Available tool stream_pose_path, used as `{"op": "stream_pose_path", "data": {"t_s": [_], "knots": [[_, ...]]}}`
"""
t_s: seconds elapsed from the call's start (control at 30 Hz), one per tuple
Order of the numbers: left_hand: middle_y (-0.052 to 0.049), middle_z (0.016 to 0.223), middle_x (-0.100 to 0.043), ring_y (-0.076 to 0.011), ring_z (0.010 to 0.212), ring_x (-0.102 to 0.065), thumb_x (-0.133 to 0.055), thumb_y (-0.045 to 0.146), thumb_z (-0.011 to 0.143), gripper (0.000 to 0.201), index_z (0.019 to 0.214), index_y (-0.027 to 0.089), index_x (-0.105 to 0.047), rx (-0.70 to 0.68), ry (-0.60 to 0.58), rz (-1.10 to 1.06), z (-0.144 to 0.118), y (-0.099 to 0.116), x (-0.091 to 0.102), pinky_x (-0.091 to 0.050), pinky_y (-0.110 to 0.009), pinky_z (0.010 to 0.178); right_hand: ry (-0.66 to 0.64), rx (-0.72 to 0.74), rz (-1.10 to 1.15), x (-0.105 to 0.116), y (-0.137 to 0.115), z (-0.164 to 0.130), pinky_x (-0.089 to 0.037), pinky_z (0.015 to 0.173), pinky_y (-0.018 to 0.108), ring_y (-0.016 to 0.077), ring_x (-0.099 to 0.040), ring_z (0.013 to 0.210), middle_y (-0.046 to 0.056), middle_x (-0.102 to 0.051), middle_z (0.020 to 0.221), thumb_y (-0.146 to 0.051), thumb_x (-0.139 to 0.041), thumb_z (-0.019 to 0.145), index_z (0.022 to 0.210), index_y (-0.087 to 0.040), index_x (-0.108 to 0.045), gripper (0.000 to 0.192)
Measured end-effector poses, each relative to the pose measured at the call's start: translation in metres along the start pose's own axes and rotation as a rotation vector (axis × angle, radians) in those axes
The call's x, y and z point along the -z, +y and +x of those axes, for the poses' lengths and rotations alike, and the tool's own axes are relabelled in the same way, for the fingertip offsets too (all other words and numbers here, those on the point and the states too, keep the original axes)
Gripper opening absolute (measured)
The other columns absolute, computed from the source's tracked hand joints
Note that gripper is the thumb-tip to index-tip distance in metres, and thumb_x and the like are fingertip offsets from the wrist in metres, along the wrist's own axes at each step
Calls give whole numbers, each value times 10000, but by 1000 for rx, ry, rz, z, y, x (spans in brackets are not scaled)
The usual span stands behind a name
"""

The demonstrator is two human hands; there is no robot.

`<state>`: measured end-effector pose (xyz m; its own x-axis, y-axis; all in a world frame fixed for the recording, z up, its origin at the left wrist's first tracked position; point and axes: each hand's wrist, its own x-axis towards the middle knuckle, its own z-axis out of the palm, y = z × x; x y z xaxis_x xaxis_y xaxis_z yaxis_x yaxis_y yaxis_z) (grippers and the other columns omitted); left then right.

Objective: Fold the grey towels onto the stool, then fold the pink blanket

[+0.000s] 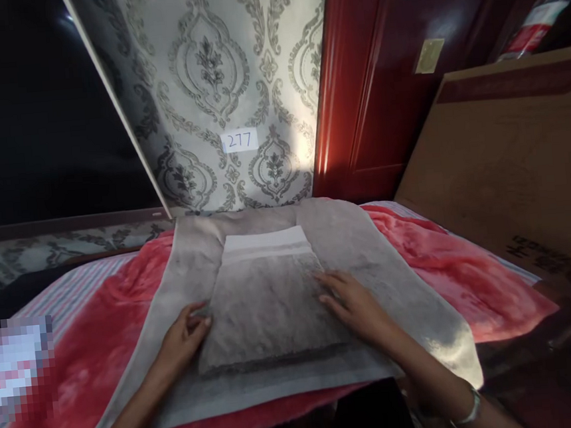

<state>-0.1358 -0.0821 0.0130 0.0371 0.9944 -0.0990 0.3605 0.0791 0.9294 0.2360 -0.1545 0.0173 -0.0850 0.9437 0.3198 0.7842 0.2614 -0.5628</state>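
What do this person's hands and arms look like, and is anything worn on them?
The left hand and right hand are ordinary five-fingered human hands without gloves. No sleeves show on the visible forearms. A shiny, pale silvery band circles the right forearm; it is too blurred to tell whether it is a bracelet or watch.

Grey cloth (274, 308) between both hands (184, 332) (354, 301)

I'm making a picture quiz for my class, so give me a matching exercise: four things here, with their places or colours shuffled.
1. Folded cloth
2. Number card
3. Bottle
4. Blanket

A. On the patterned wall
B. Pinkish red
C. Between left hand and right hand
D. Upper right, by the top edge of the box

Pairs: 1-C; 2-A; 3-D; 4-B
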Motion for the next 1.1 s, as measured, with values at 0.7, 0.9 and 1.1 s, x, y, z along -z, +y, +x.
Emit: {"op": "stream_pose_path", "data": {"t_s": [0.7,0.9,1.1], "knots": [[-136,1566,-527,-278,1462,-485,-480,410,990,561,1485,158,-556,-680,-97,807,63,59,-52,-376,-464,1234,-147,-4,-197,-21,-21,114,-275,1254,392,239,-365,1521,111,-438,1624,-338,-438,1038,1596,-171,-415,583],[-163,1690,-302,-330,1581,-244,-427,449,1018,641,1595,172,-397,-431,-110,1028,119,75,-100,-246,-553,1266,-133,-182,-348,-46,1,146,-262,1235,537,322,-196,1584,111,-270,1705,-431,-422,1055,1624,-221,-359,610],[-124,1724,-234,-337,1596,-197,-335,550,1024,664,1607,235,-384,-308,-14,1060,129,46,-106,-228,-583,1258,-205,-234,-374,-71,23,134,-286,1222,500,287,-156,1596,41,-221,1726,-498,-326,1068,1632,-294,-341,600]]}}
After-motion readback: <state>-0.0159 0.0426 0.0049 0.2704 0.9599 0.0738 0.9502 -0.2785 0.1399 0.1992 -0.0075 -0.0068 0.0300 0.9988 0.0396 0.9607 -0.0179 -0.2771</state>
